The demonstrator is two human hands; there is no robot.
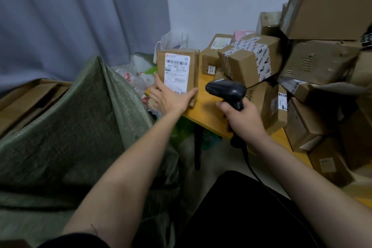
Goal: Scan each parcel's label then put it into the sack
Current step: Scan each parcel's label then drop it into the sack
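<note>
Parcel (pixel 178 75) in question stands upright on the near left corner of the wooden table (pixel 209 116), its white shipping label (pixel 176 73) turned toward you. Nearest to you, your two bare forearms reach forward over your dark lap. On your left, the green woven sack (pixel 76 127) bulges up beside the table, its mouth edge rising to a peak. Your left hand (pixel 169 99) grips the parcel at its lower part, fingers on the left side and thumb stretched across the bottom of the front face. Your right hand (pixel 240 119) is wrapped tightly round the handle of a black barcode scanner (pixel 226 90), whose head points left at the parcel; its cable hangs down from the handle. Beyond the scanner, cardboard boxes (pixel 314 62) are heaped over the right of the table. Behind the parcel sit plastic bags (pixel 138 70), then a grey curtain (pixel 80 16) and a pale wall.
</note>
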